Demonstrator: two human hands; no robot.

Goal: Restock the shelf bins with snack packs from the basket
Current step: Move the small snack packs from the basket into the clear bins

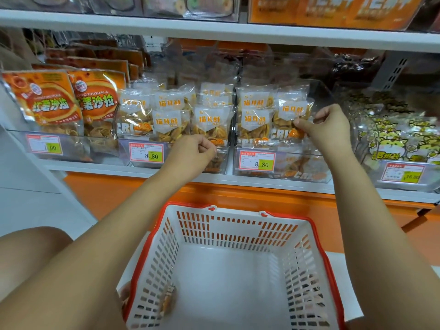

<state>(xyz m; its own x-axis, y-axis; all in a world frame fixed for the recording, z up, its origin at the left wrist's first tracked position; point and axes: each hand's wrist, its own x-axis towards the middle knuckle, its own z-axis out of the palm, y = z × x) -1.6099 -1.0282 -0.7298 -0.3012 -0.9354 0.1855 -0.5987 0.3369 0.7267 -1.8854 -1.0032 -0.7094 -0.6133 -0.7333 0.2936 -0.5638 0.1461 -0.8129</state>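
Store shelving (100,166) in white and orange filled the background, its clear plastic bins lined up side by side under an upper shelf board (214,29). A person knelt or crouched before it, both bare arms reaching forward over a white shopping basket (238,225) with a red rim, which sat on the floor just below the shelf. The right hand (329,125) pinched the lower corner of a snack pack (294,110), a clear bag of golden crisps with a white and orange label, holding it upright at the front of the right bin (307,160). More snack packs of the same kind (254,108) stood in rows in that bin and in the middle bin (221,163) beside it. The left hand (195,152) was at the middle bin's front rim with its fingers curled; whether it held a pack could not be told. Red-framed price tags (146,152) reading 8.80 were fixed to both bin fronts. Orange bags (42,101) stood in the bin to the left, and yellow cartoon-printed packs (392,144) lay in the one to the right.
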